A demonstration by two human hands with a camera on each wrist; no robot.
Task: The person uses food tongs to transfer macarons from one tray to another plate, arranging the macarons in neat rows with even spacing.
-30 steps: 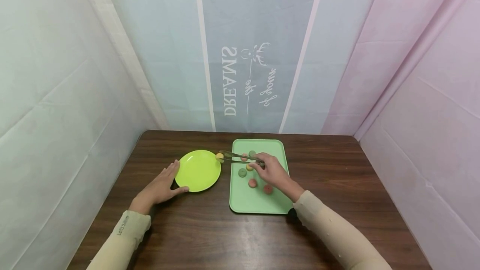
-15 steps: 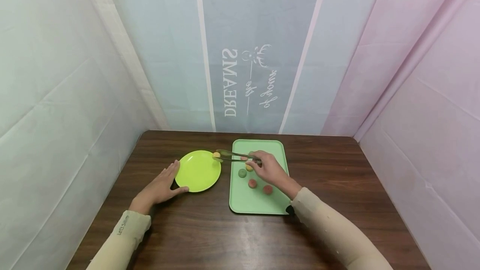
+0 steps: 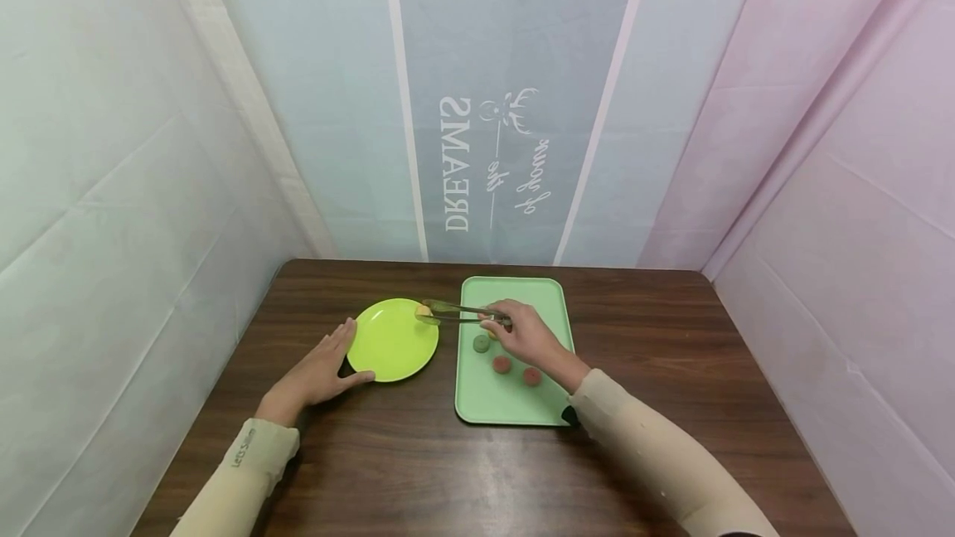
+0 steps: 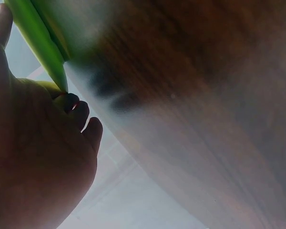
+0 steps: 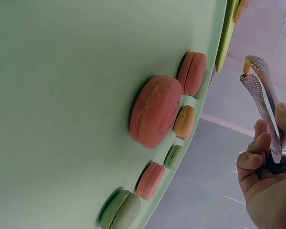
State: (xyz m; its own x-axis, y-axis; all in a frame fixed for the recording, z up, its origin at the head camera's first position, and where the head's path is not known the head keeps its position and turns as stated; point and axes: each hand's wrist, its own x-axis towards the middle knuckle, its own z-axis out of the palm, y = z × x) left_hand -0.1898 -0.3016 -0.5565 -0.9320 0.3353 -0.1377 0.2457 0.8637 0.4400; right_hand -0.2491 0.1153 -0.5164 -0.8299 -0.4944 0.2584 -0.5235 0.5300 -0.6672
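My right hand [image 3: 525, 336] grips metal tongs [image 3: 457, 307] near their back end. A small yellow macaron [image 3: 423, 311] sits between the tong tips, over the right rim of the lime-green plate [image 3: 388, 346]. In the right wrist view the perforated tips of the tongs [image 5: 260, 67] pinch that macaron [image 5: 247, 67]. At the plate's left side my left hand [image 3: 317, 371] lies with spread fingers against the edge, thumb at the near rim. The left wrist view shows the left hand [image 4: 43, 143] beside the plate's edge [image 4: 40, 40].
Under the right hand lies a pale green tray [image 3: 507, 406] with several pink, green and yellow-orange macarons, such as a pink macaron [image 5: 156, 112] and a green macaron [image 5: 120, 211]. The dark wooden table [image 3: 418, 471] is bounded by hanging cloth at the back and sides.
My right hand and the tongs have moved left, bringing the yellow macaron from the plate's outer right edge to just inside its rim. The left hand has stayed in place.
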